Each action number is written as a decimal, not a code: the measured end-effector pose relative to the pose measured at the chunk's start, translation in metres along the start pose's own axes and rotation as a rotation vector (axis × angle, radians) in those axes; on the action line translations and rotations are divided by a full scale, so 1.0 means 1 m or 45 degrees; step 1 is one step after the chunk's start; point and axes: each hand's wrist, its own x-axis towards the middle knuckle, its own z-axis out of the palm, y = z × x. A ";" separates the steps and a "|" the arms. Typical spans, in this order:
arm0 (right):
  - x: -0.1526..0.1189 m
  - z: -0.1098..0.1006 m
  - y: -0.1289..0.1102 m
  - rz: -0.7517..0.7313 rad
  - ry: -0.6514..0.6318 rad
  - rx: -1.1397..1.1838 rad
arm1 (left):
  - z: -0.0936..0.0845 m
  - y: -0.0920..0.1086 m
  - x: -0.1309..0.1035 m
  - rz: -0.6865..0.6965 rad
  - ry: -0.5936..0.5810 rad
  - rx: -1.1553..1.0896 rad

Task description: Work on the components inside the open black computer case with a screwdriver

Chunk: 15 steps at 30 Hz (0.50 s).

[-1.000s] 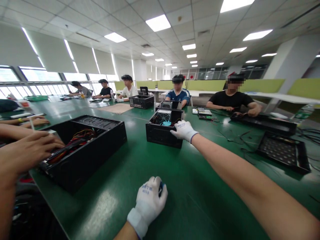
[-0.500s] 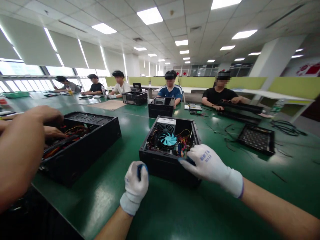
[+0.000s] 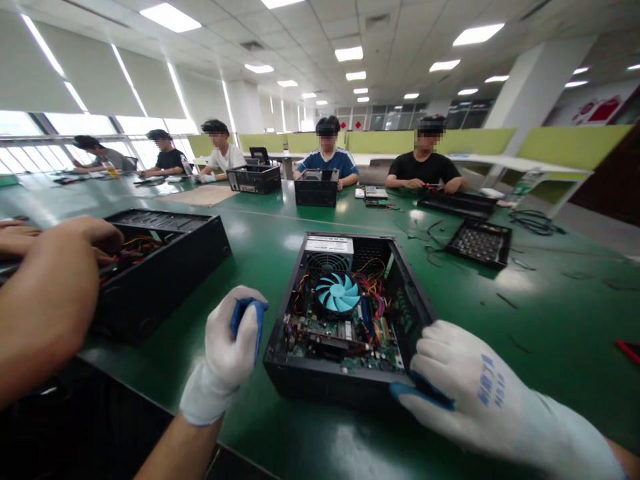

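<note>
On right hand (image 3: 470, 393) glove: blue print, unreadable; fingers grip computer case (image 3: 345, 373).

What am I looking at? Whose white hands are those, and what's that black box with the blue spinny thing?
The camera sits on a person's head, so you see what they see. The two white-gloved hands are theirs. The right hand grips the near corner of an open computer case on the green table. The blue thing is a cooling fan, with coloured wires beside it. The left hand is closed around a blue-handled tool; its tip is hidden. The bare arm on the left is a co-worker's, at another black case. More people sit across the table.
</note>
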 end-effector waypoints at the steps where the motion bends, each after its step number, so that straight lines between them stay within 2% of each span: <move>1: -0.003 -0.002 -0.003 0.001 -0.006 0.013 | -0.006 0.015 0.003 0.079 -0.103 -0.032; 3: -0.006 -0.005 -0.006 -0.004 -0.006 0.021 | -0.012 0.043 0.010 0.227 -0.342 -0.038; 5: -0.006 -0.006 -0.008 -0.008 -0.005 0.021 | -0.008 0.062 0.016 0.346 -0.577 0.013; 9: -0.005 -0.006 -0.008 0.007 -0.017 0.042 | 0.012 0.073 0.015 0.364 -0.971 0.212; 12: -0.004 -0.008 -0.012 0.012 -0.011 0.054 | 0.018 0.072 0.005 0.388 -1.048 0.415; 15: -0.009 -0.014 -0.024 0.025 0.005 0.084 | 0.010 0.079 -0.009 0.424 -0.992 0.457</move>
